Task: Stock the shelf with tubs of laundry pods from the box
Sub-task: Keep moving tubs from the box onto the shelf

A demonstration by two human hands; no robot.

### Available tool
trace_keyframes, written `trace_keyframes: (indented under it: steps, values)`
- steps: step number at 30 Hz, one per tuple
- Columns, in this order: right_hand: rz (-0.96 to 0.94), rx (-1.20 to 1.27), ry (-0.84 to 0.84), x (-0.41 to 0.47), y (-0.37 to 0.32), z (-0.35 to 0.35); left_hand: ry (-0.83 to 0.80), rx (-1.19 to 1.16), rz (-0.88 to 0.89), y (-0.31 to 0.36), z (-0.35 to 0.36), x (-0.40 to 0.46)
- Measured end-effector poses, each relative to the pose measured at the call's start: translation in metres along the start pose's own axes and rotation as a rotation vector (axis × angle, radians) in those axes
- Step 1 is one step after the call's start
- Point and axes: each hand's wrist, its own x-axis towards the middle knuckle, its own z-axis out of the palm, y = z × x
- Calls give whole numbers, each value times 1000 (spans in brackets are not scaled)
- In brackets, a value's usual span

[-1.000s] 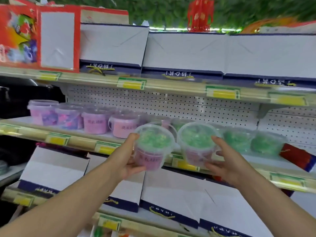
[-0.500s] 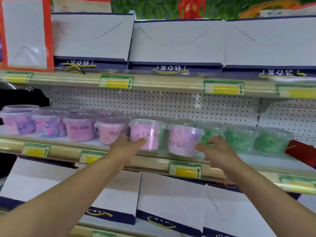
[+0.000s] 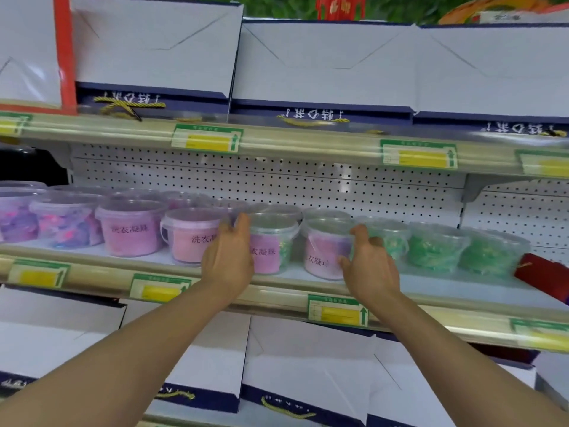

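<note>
Two clear tubs of laundry pods with pink labels stand side by side on the middle shelf. My left hand grips the left tub from its left side, thumb up near the lid. My right hand grips the right tub from its right side, thumb on the front. Both tubs rest upright on the shelf board. A row of other tubs runs along the same shelf: pink ones and purple ones to the left, green ones to the right. The box is out of view.
White gift bags with dark blue bases fill the shelf above and the shelf below. A red packet lies at the right end of the middle shelf. Price tags line the shelf rims. Pegboard backs the shelf.
Both hands carried the two tubs forward from in front of the shelf edge and set them down upright in the row, between the pink and green tubs.
</note>
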Motion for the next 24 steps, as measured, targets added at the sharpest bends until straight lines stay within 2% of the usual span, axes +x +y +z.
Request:
trace_keyframes:
  steps: [2,5,9,12,15,17,20,24]
  values:
    - [-29,-128,-35,-6,3,2,-59,57,17,-3,3,0]
    - [-176,-242,23,-22,5,-7,-74,88,27,-3,0,-10]
    - [-387,-117,102,-49,10,-21,-37,124,129,6,-10,-37]
    - [-476,-38,75,-76,22,-21,-61,111,193,15,-18,-73]
    - [-542,-27,-17,-108,39,-3,-211,97,183,17,-9,-118]
    - [-544,-41,-142,-130,51,16,-351,97,130,12,7,-149]
    - [-490,-47,-317,-164,70,46,-499,97,70,-3,36,-193]
    - [-384,-95,-464,-210,96,84,-641,87,-9,-27,75,-248]
